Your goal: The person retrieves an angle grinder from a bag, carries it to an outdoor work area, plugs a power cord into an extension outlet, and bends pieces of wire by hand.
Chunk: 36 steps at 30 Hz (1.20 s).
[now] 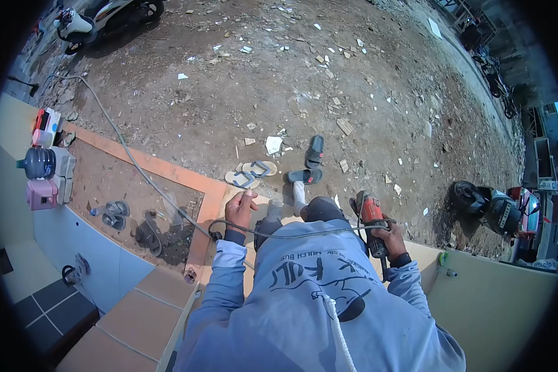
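Observation:
My right hand (pixel 390 240) is wrapped around a red and black angle grinder (pixel 372 211), its head pointing away from me. From the grinder a dark power cord (pixel 291 236) runs across my lap to the left and passes by my left wrist. My left hand (pixel 240 209) is raised above my left knee with its fingers curled and the thumb on top. Whatever lies inside those fingers, if anything, is hidden. Close to the left wrist, the cord meets a dark plug connection (pixel 215 235) with a longer grey extension cable (pixel 127 149).
Slide sandals (pixel 315 152) and flip-flops (pixel 258 168) lie before my feet. Broken tile pieces (pixel 273 145) litter the dirt ground. At left stand a water jug (pixel 40 163) and a pink box (pixel 41 194), with orange tiles (pixel 136 310) nearer. Scooters (pixel 496 208) are parked around.

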Tool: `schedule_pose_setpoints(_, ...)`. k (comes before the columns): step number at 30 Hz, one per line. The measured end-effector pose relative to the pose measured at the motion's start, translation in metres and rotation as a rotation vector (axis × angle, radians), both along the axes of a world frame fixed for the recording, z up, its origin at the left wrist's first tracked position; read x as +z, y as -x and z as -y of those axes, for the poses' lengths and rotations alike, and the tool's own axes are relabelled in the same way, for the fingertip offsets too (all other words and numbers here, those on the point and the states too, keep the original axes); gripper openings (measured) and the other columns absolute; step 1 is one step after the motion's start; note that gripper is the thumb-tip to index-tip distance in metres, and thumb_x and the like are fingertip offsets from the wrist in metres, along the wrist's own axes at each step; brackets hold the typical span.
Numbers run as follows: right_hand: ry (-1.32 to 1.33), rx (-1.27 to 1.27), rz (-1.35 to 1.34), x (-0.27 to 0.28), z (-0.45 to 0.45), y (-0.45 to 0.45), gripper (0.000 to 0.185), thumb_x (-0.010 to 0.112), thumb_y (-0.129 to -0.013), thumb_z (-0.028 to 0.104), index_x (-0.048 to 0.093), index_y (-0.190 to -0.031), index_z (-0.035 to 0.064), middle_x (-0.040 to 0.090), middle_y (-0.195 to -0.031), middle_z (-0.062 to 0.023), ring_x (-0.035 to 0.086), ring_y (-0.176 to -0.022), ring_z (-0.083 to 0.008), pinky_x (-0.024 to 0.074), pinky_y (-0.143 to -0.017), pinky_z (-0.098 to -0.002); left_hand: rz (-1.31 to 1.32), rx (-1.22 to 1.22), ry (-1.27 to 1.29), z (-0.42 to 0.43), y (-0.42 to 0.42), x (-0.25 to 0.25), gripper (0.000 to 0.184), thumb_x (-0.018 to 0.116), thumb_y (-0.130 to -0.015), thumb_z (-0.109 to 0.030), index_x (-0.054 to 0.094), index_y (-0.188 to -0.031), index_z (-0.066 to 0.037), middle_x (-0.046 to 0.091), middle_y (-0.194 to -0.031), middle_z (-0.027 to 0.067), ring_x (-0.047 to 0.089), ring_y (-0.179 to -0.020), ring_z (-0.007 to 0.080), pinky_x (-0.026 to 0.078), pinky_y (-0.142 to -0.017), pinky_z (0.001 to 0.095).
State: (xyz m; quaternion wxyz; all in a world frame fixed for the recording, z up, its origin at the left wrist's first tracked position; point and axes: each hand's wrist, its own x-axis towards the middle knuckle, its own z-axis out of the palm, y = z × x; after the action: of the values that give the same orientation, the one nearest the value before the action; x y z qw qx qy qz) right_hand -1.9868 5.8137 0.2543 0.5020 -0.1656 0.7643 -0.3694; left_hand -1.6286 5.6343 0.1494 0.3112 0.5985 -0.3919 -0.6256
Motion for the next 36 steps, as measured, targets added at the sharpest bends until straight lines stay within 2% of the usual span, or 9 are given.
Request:
schedule_pose_setpoints(3, -0.010, -0.068, 0.031, -0.005, -0.001, 0.000, 0.075, 0.068, -0.066, 0.008, 0.034, -0.131, -0.0050, 0.057, -0.104, -0.0119, 0.060, -0.087, -0.0207, 0.0501, -0.076, -0.0308, 0.010, -0.033, 0.080, 0.025, 0.009, 0.004, 0.037, 0.052, -0.090, -0.036, 0.067, -0.087, -0.002, 0.057, -0.057, 0.0010, 0.042, -0.050, 0.0051, 0.035, -0.049, 0.0237)
schedule_pose_setpoints(4, -0.025, -0.078, 0.018, -0.004, 0.001, -0.002, 0.072, 0.068, -0.066, 0.008, 0.037, -0.129, -0.0046, 0.057, -0.102, -0.0114, 0.060, -0.086, -0.0204, 0.0505, -0.075, -0.0309, 0.025, -0.046, 0.135, 0.034, 0.012, 0.004, 0.036, 0.053, -0.089, -0.036, 0.065, -0.089, -0.003, 0.055, -0.058, -0.0013, 0.039, -0.046, 0.0031, 0.032, -0.044, 0.0199)
schedule_pose_setpoints(7, -0.066, -0.050, 0.015, -0.011, 0.002, 0.002, 0.071, 0.068, -0.066, 0.008, 0.038, -0.128, -0.0042, 0.057, -0.101, -0.0114, 0.061, -0.083, -0.0208, 0.0509, -0.073, -0.0312, 0.024, -0.059, 0.210, 0.050, 0.021, 0.017, 0.036, 0.053, -0.089, -0.036, 0.066, -0.088, -0.003, 0.056, -0.059, -0.0010, 0.039, -0.047, 0.0033, 0.032, -0.044, 0.0207)
schedule_pose_setpoints(11, -0.108, -0.099, 0.043, -0.018, 0.003, 0.004, 0.072, 0.069, -0.065, 0.008, 0.037, -0.128, -0.0055, 0.058, -0.102, -0.0122, 0.061, -0.083, -0.0214, 0.0506, -0.074, -0.0316, 0.034, -0.108, 0.175, 0.054, 0.022, 0.011, 0.037, 0.050, -0.090, -0.036, 0.067, -0.089, -0.003, 0.058, -0.058, 0.0019, 0.046, -0.053, 0.0063, 0.036, -0.053, 0.0241)
schedule_pose_setpoints(20, -0.045, -0.150, 0.048, -0.030, 0.008, 0.006, 0.075, 0.069, -0.064, 0.009, 0.036, -0.130, -0.0056, 0.058, -0.103, -0.0133, 0.061, -0.087, -0.0224, 0.0493, -0.077, -0.0313, -0.034, -0.122, -0.015, 0.049, 0.029, -0.006, 0.033, 0.054, -0.089, -0.035, 0.067, -0.087, -0.005, 0.058, -0.059, 0.0018, 0.041, -0.047, 0.0039, 0.032, -0.045, 0.0214)
schedule_pose_setpoints(23, -0.072, -0.231, 0.039, -0.032, 0.004, 0.007, 0.074, 0.069, -0.064, 0.010, 0.036, -0.129, -0.0051, 0.058, -0.102, -0.0143, 0.061, -0.086, -0.0225, 0.0501, -0.075, -0.0316, -0.007, -0.214, -0.015, 0.061, 0.040, -0.009, 0.034, 0.054, -0.089, -0.035, 0.067, -0.087, -0.004, 0.058, -0.059, 0.0023, 0.041, -0.047, 0.0043, 0.032, -0.045, 0.0224)
schedule_pose_setpoints(28, -0.072, -0.283, 0.070, -0.041, 0.002, 0.015, 0.072, 0.069, -0.064, 0.011, 0.037, -0.127, -0.0046, 0.058, -0.101, -0.0164, 0.063, -0.081, -0.0230, 0.0522, -0.070, -0.0319, 0.064, -0.281, 0.134, 0.090, 0.070, -0.002, 0.036, 0.052, -0.089, -0.036, 0.068, -0.089, -0.004, 0.059, -0.059, 0.0024, 0.042, -0.049, 0.0059, 0.035, -0.048, 0.0241)
schedule_pose_setpoints(36, -0.069, -0.361, 0.125, -0.061, -0.002, 0.038, 0.072, 0.069, -0.065, 0.009, 0.035, -0.128, -0.0047, 0.059, -0.100, -0.0164, 0.064, -0.077, -0.0223, 0.0533, -0.067, -0.0320, 0.056, -0.378, 0.103, 0.112, 0.116, -0.006, 0.037, 0.051, -0.089, -0.038, 0.067, -0.089, -0.004, 0.058, -0.060, 0.0023, 0.042, -0.050, 0.0057, 0.035, -0.048, 0.0249)
